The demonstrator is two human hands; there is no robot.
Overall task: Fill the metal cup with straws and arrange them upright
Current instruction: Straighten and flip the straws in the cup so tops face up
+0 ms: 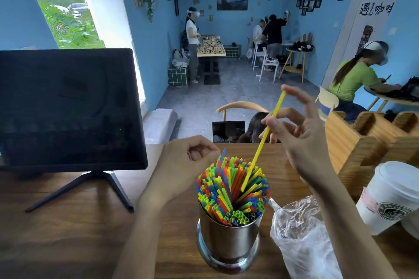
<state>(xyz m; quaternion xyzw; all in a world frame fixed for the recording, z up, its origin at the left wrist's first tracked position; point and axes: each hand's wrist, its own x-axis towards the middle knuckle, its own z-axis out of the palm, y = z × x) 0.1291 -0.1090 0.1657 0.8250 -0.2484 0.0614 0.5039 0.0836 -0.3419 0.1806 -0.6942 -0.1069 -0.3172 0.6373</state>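
Observation:
A shiny metal cup (229, 242) stands on the wooden counter (68, 233) near its front edge, packed with several colourful straws (231, 190) that fan out above its rim. My right hand (301, 142) pinches one yellow straw (264, 138) between thumb and fingers, above and to the right of the cup; the straw slants down with its lower end among the others. My left hand (181, 165) hovers just left of the straw bundle, fingers loosely curled, holding nothing.
A crumpled clear plastic bag (301, 238) lies right of the cup. A white lidded paper cup (394, 197) and a wooden holder (362, 142) stand at the right. A dark monitor on a stand (68, 108) fills the left. People work at tables further back.

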